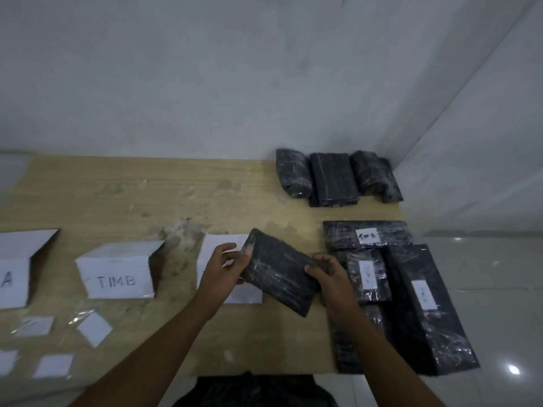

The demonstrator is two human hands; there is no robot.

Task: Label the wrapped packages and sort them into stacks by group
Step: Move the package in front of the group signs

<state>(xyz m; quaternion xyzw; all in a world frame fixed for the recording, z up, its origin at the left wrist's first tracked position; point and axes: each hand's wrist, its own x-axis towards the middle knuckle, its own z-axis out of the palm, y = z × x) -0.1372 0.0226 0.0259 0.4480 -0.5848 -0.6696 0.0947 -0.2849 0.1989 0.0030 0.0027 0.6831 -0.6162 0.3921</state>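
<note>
Both hands are closed on one black wrapped package [279, 271]: the left hand [223, 271] pinches its far left corner, and the right hand [332, 277] grips its right edge, thumb on top. The package hangs tilted between them, just above the table [176, 195], and the face turned up shows only glossy wrap. Right behind the left hand stands a folded white card [223, 242], its writing mostly hidden by the hand and package. Further out to the left of the hands stands a second card reading TIMB [117, 277], then a third card [14, 274] at the picture's edge, showing only an A. Nearer the person on that side, small white paper slips [94, 329] lie scattered flat. Just to the right of the right hand lies a cluster of labelled packages [368, 274], each with a white tag, the writing too blurred to read surely. Beyond them, in the far corner against the wall, three unlabelled bundles [333, 180] sit side by side.
</note>
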